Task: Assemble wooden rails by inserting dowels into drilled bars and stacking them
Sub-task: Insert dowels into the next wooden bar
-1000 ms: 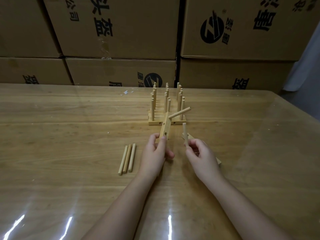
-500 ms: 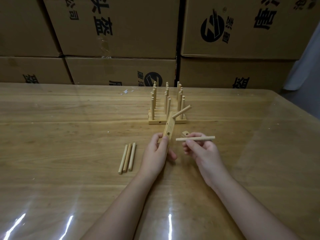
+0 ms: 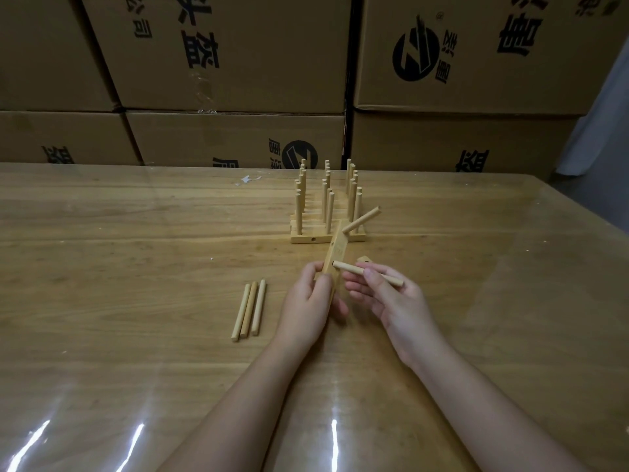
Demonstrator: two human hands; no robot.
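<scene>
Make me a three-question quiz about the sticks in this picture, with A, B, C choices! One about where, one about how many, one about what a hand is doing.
1. Where do the loose dowels lie?
A. left of the left hand
B. on a box
C. on the floor

2. How many loose dowels are there?
A. two
B. three
C. six

3. The right hand is
A. open and flat
B. curled and empty
C. pinching a dowel at the bar

Answers: 1 A, they lie just left of that hand; 2 B, three lie side by side; 3 C, its fingers grip the dowel, tip at the bar.
</scene>
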